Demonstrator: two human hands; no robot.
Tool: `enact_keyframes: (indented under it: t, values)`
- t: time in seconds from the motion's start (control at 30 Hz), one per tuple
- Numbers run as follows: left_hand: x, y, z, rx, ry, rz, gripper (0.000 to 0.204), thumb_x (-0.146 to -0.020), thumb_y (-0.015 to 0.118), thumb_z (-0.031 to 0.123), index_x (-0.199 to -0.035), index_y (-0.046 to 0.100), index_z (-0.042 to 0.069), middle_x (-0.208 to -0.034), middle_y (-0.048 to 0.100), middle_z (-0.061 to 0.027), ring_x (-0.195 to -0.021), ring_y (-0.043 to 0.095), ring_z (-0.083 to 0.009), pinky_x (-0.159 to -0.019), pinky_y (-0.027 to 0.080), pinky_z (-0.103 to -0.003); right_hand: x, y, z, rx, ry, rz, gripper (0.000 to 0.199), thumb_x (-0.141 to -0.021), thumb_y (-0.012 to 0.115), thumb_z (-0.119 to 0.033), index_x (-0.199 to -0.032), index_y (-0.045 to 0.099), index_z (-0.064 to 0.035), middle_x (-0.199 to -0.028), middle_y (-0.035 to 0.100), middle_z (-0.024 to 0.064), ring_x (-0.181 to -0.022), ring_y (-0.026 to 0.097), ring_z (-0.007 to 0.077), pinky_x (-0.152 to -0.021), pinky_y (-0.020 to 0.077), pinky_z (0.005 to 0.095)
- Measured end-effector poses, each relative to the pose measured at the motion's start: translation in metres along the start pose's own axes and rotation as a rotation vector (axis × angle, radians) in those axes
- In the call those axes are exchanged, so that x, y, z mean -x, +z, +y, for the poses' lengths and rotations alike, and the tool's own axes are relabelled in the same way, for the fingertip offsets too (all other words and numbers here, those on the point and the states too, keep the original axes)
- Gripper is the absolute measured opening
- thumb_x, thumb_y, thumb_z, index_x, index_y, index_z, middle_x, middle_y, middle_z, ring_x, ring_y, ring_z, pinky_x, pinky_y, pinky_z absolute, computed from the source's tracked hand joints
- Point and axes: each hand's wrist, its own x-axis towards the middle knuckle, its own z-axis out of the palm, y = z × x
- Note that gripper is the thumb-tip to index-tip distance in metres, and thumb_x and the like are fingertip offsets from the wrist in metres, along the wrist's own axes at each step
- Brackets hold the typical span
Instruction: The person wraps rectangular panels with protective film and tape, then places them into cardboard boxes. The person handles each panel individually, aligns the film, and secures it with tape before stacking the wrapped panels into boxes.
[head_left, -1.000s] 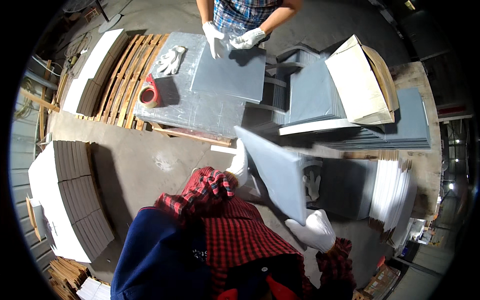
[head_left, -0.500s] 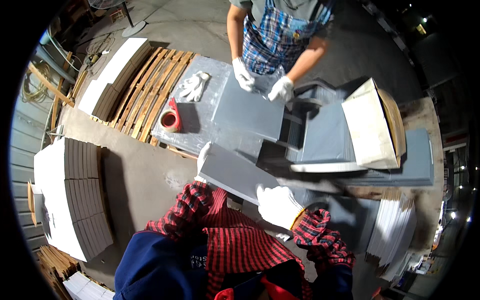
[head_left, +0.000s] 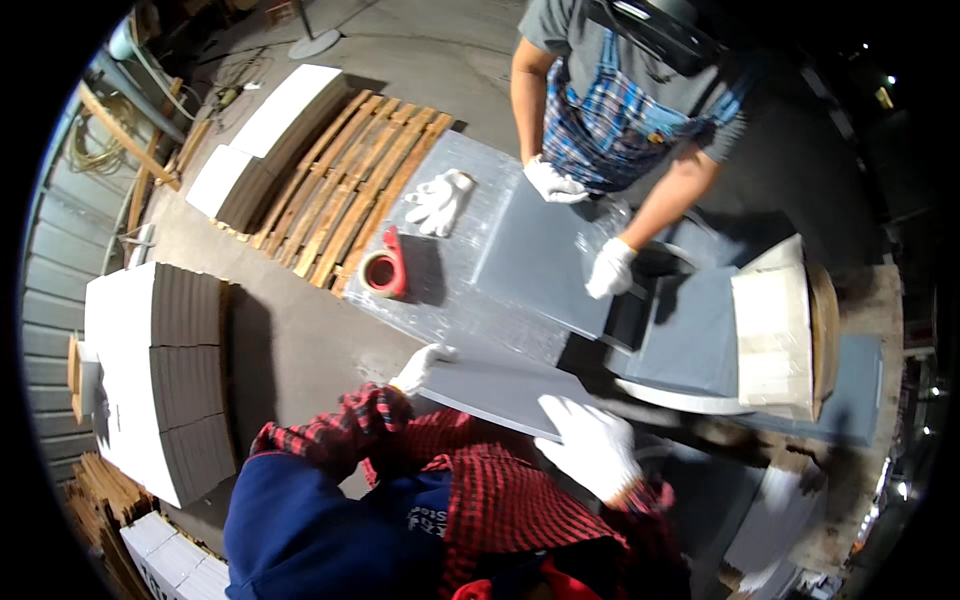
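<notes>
Grey panel [head_left: 505,388], one: before my body, at the near edge of the wrapped surface [head_left: 450,300]; contact there unclear.
Left hand [head_left: 424,368]: gloved, gripping the panel's left end.
Right hand [head_left: 588,445]: gloved, gripping its right end, fingers extended.
Step, my judgement: two-handed handling of the panel.
Next move calls for: even support, corners clear of the co-worker's hand [head_left: 610,268].

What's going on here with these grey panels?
The person wearing the camera holds one grey panel between two gloved hands, the left hand at its left end and the right hand at its right. Opposite, a co-worker in a plaid apron leans over another grey panel, with crumpled clear plastic near it. A red tape dispenser and spare white gloves lie on the plastic-wrapped surface.
</notes>
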Motion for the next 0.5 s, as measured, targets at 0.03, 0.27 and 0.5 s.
enact_keyframes:
  t: [0.03, 0.27, 0.5]
  values:
    - [0.006, 0.013, 0.000, -0.042, 0.035, 0.056, 0.029, -0.091, 0.055, 0.028, -0.102, 0.059, 0.001, -0.088, 0.066, -0.0143, -0.077, 0.065, -0.0270, -0.072, 0.055, -0.039, 0.011, -0.007, 0.001, -0.092, 0.005, 0.211, 0.048, -0.080, 0.076, -0.032, -0.120, 0.065, -0.0085, -0.109, 0.071, 0.0096, -0.090, 0.070, 0.0271, -0.073, 0.0563, 0.0392]
    - [0.018, 0.046, 0.007, -0.021, 0.031, 0.143, 0.033, -0.091, 0.054, 0.024, -0.111, 0.055, -0.003, -0.101, 0.064, -0.0185, -0.088, 0.065, -0.0289, -0.081, 0.055, -0.040, 0.107, 0.062, 0.007, -1.116, 0.705, 0.161, 0.045, -0.094, 0.066, -0.029, -0.122, 0.061, 0.0051, -0.098, 0.073, 0.0107, -0.080, 0.070, 0.0245, -0.075, 0.0577, 0.0368]
    - [0.011, 0.048, 0.016, -0.133, -0.028, 0.287, 0.024, -0.092, 0.060, 0.015, -0.109, 0.061, -0.001, -0.097, 0.068, -0.0155, -0.087, 0.067, -0.0253, -0.083, 0.055, -0.038, -0.017, 0.042, -0.069, -2.542, 0.999, 0.619, 0.063, -0.101, 0.048, -0.044, -0.144, 0.040, 0.0011, -0.144, 0.045, 0.0184, -0.129, 0.048, 0.0293, -0.109, 0.0397, 0.0448]
